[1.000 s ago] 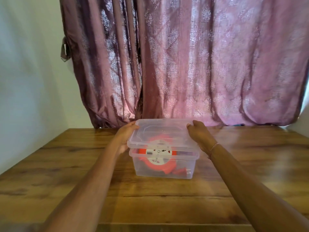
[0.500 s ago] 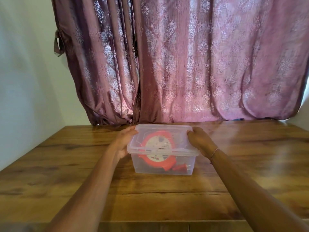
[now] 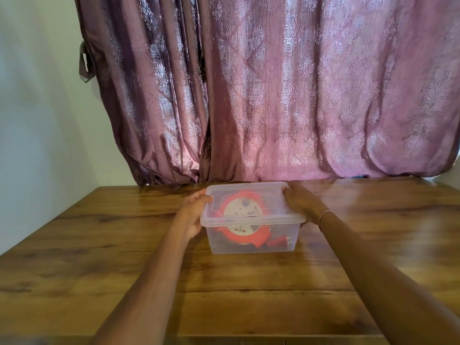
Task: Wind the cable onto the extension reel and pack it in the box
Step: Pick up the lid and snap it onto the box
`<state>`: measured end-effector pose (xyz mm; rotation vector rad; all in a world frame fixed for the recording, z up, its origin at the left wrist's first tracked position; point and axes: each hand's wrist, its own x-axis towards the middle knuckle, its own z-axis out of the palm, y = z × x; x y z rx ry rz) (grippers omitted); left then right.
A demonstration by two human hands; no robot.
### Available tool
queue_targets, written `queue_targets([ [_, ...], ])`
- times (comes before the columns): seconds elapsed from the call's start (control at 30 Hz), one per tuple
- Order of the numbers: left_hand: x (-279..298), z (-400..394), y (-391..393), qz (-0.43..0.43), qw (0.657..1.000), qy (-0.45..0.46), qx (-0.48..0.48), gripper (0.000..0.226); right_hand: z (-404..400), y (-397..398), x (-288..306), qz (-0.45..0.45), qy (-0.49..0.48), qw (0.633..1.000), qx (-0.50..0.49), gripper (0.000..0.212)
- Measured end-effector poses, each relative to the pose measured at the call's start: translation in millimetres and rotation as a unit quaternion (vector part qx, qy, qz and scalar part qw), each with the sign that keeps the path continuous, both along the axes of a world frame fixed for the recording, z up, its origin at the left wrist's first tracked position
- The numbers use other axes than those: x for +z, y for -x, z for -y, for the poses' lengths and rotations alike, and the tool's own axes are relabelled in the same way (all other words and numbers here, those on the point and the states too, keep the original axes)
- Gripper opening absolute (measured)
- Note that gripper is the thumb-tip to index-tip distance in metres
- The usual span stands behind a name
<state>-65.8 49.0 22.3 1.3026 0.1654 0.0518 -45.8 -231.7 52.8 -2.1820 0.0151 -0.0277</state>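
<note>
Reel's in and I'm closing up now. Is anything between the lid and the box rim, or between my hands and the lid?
Nothing visible. The lid sits flat on the clear box, with the orange reel below it inside. The left hand and right hand already touch the lid's two side edges. The far rim is hard to judge.

- A clear plastic box (image 3: 251,241) is set upright on the table, its lid (image 3: 249,195) laid on top.
- An orange extension reel (image 3: 242,227) with a white hub is seen inside.
</note>
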Motion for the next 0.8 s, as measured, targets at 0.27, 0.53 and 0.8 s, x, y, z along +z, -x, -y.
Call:
queue_targets([
  [0.27,8.1,2.0,7.0,-0.077,0.982,-0.166,0.044,0.031,3.5,1.7,-1.5,-0.144,-0.095,0.983,-0.065,0.062],
  [0.53,5.6,13.0,11.6,-0.063,0.979,-0.094,0.171,0.04,9.6,4.7,-14.9,0.07,-0.156,0.976,-0.137,0.042],
  [0.8,-3.9,22.8,40.1,-0.028,0.996,0.055,0.065,0.042,3.6,23.0,-29.3,-0.042,-0.476,0.878,-0.033,0.031],
])
